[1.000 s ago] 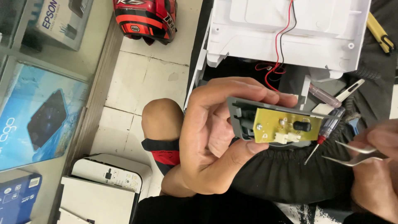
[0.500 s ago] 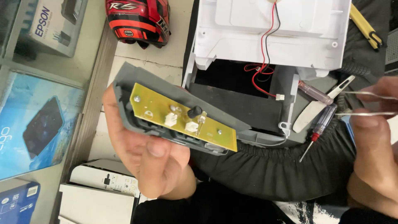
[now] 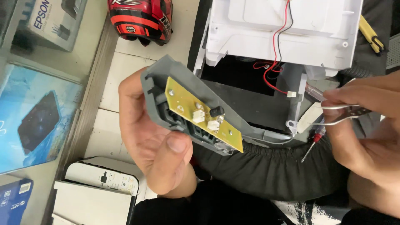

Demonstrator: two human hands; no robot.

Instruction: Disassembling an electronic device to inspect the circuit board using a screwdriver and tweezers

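Note:
My left hand (image 3: 154,141) grips a grey plastic panel (image 3: 166,81) with a yellow circuit board (image 3: 183,102) fixed on it; two white connectors and a small black part sit on the board. The panel is tilted, its long end reaching toward the white printer housing (image 3: 250,33). My right hand (image 3: 366,133) holds metal tweezers (image 3: 350,111) and a small screwdriver (image 3: 314,141) with a red collar, its tip pointing down-left. Red and black wires (image 3: 277,54) run from the housing to a small white plug.
A red and black helmet (image 3: 139,18) lies on the tiled floor at the top. Printer boxes stand at the left behind glass. A white printer part (image 3: 100,191) lies at the lower left. A yellow-handled tool (image 3: 371,35) rests at the top right.
My left hand has turned the panel and carried it to the left, away from the right hand. The right hand with tweezers and screwdriver has shifted slightly upward.

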